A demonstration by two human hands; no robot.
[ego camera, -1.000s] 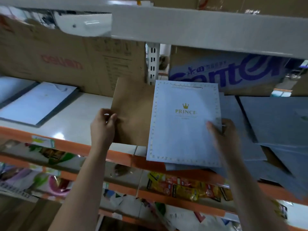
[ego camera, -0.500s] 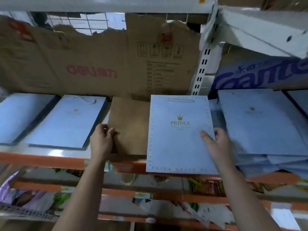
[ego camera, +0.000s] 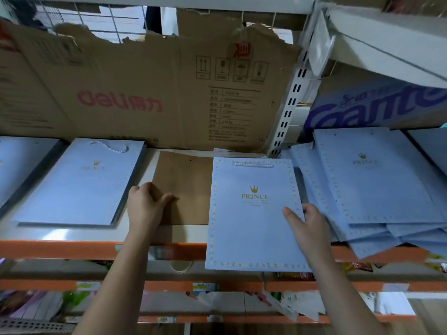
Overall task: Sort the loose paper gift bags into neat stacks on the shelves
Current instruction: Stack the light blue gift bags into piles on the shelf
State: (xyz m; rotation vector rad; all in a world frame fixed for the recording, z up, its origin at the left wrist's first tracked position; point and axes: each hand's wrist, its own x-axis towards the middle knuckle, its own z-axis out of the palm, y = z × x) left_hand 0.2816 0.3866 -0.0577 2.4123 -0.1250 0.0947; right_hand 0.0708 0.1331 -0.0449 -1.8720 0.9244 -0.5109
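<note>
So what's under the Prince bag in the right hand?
The brown bag runs under the Prince bag at its left side, and the orange shelf rail passes beneath its overhanging lower end. Anything else under it is covered.

L hand, R hand bare; forearms bare.

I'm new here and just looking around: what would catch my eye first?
The pale blue PRINCE bag at the centre, jutting over the orange shelf edge, with the right hand gripping its right side. Beside it the left hand holds a brown paper bag; a tumbled pile of blue bags sprawls on the right.
</note>
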